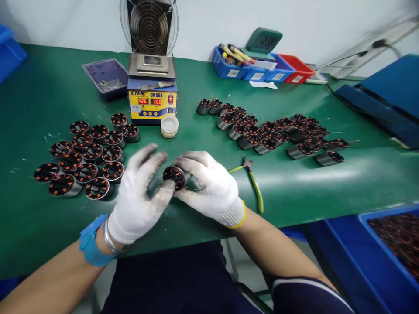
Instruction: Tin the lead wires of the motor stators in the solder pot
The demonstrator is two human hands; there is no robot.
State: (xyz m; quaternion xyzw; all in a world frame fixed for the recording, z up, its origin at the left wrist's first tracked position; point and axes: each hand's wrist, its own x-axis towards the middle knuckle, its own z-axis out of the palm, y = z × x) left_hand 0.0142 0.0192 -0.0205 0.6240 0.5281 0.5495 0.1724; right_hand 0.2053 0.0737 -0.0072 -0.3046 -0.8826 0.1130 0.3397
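From where I'm standing, R hand (212, 185) has a coil (174, 177) gripped by its side, copper end showing. L hand (135, 198) is loose, fingers spread, thumb right at the coil's rim, can't tell if it's pressing. Coil's up over the green bench (183, 226), btwn both hands. One bunch (92, 152) sits left, another batch (238, 131) right, cutters (255, 187) nr R hand, CM558 box (153, 104) behind w/ a lil pot (169, 125) beside it.
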